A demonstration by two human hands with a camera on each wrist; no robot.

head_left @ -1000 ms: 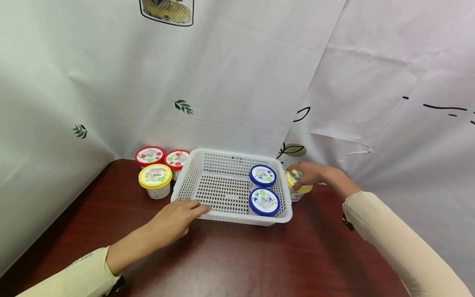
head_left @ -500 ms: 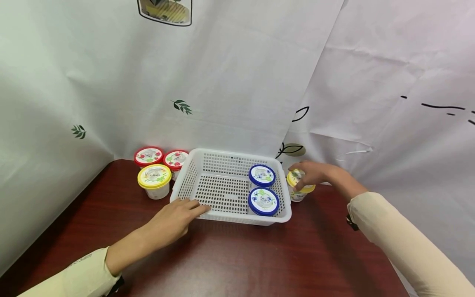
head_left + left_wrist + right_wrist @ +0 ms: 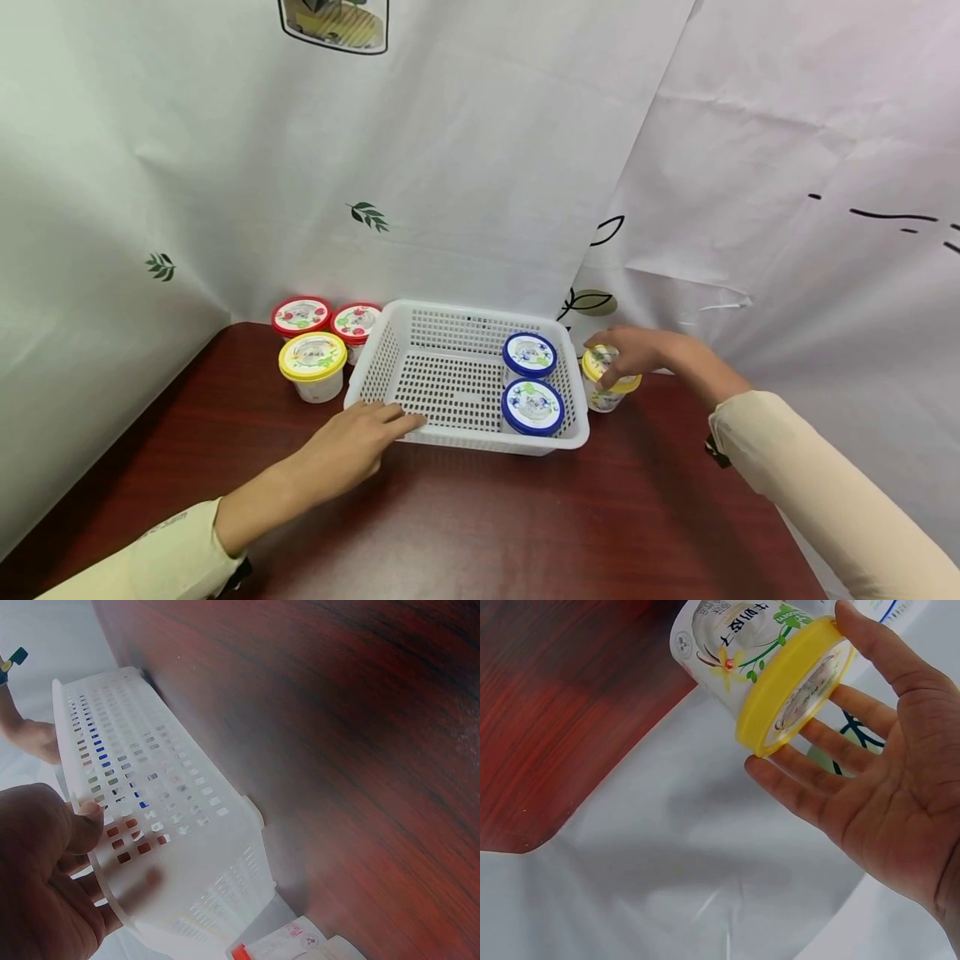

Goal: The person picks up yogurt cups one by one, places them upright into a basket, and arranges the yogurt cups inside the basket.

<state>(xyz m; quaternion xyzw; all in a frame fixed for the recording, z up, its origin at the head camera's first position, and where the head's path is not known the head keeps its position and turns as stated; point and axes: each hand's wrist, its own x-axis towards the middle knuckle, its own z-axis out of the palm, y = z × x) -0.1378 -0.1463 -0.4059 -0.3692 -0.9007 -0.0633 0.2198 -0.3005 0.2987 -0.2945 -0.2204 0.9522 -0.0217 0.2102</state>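
Observation:
My left hand [image 3: 367,437] grips the near left rim of a white plastic basket [image 3: 465,435]; in the left wrist view its thumb lies on the outer wall, its fingers over the rim. Two tubs with blue lids, a rear tub [image 3: 530,354] and a front tub [image 3: 533,407], stand along the basket's right side. Just outside that side, my right hand [image 3: 633,352] spans the lid of a yellow-lidded tub [image 3: 622,385]. The right wrist view shows thumb and fingertips at opposite edges of the yellow lid [image 3: 769,697], the palm away from it.
Left of the basket stand two red-lidded tubs, an outer tub [image 3: 302,315] and an inner tub [image 3: 356,321], with another yellow-lidded tub [image 3: 312,358] in front. A white printed cloth [image 3: 465,167] hangs behind the dark red wooden table [image 3: 480,517].
My right hand and the yellow-lidded tub have shifted slightly right, away from the basket. The left hand and the basket stay in place.

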